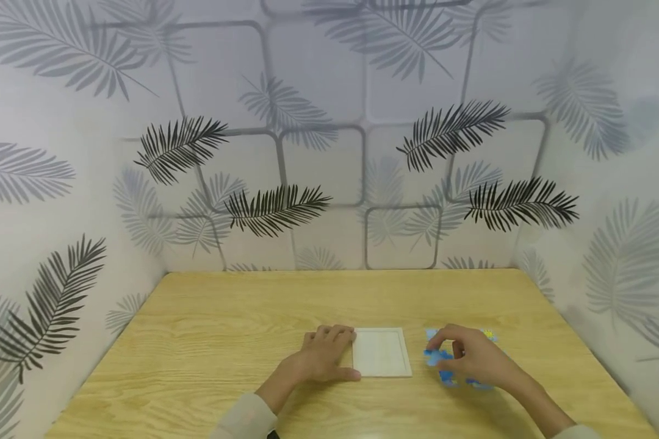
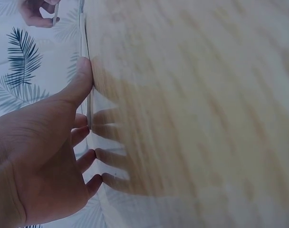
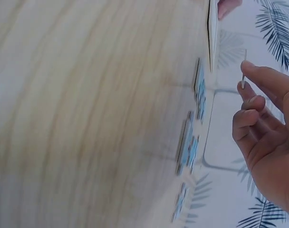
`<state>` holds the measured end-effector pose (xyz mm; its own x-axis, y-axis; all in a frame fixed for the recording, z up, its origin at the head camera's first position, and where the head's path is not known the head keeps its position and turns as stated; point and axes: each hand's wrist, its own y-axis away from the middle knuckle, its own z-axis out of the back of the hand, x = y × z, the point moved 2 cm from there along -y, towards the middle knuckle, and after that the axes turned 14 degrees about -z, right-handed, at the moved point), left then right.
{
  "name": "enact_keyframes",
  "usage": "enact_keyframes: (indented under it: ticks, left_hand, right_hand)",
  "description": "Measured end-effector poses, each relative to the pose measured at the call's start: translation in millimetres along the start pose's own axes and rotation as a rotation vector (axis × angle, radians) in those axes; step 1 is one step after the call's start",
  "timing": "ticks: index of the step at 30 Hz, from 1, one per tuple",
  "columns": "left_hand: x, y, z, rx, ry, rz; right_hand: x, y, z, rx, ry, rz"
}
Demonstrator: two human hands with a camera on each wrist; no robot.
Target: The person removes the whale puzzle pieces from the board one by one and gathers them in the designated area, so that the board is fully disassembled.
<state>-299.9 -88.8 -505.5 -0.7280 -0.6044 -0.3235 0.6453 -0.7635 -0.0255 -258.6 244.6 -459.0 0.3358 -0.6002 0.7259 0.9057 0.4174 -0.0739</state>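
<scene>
My left hand (image 1: 325,355) rests at the left side of a shallow, pale square puzzle tray (image 1: 409,364), thumb at its near corner and fingertips at the far one. In the left wrist view the fingers (image 2: 90,160) are spread and only slightly bent. To the right of the tray, my right hand (image 1: 475,360) pinches a blue jigsaw piece (image 1: 437,357) between thumb and fingers, above the table. Edge-on in the right wrist view, that piece (image 3: 245,55) looks thin. Other blue jigsaw pieces (image 1: 447,378) lie below and around this hand, partly hidden by it.
The wooden table (image 1: 225,329) has a leaf-patterned wall (image 1: 329,238) behind it and at both sides. A piece with a yellow patch (image 1: 489,335) lies beyond the right hand. In the right wrist view several pieces (image 3: 185,145) lie flat, close together.
</scene>
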Motion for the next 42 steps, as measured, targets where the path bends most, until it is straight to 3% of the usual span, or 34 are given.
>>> enact_keyframes:
  ticks: [12,25,30,34,42]
  left_hand:
    - [1.6,-2.2,-4.3,-0.010,-0.030,0.005]
    - [-3.1,0.1,0.5,0.000,-0.060,0.014]
    - [-3.8,2.6,4.2,0.003,-0.060,0.033]
    - [-4.0,6.2,3.8,0.013,-0.051,0.038]
    - [-3.0,9.9,4.3,0.002,-0.052,0.014]
  right_hand:
    - [-19.4,25.8,37.7,-0.007,-0.078,-0.054]
    - [-49.8,64.4,67.7,-0.071,0.082,-0.133]
    - [-61.9,72.1,69.2,-0.045,0.149,-0.172]
    - [-69.1,74.8,64.8,0.000,0.113,-0.213]
    - [-65.3,74.6,61.2,0.060,-0.017,-0.204]
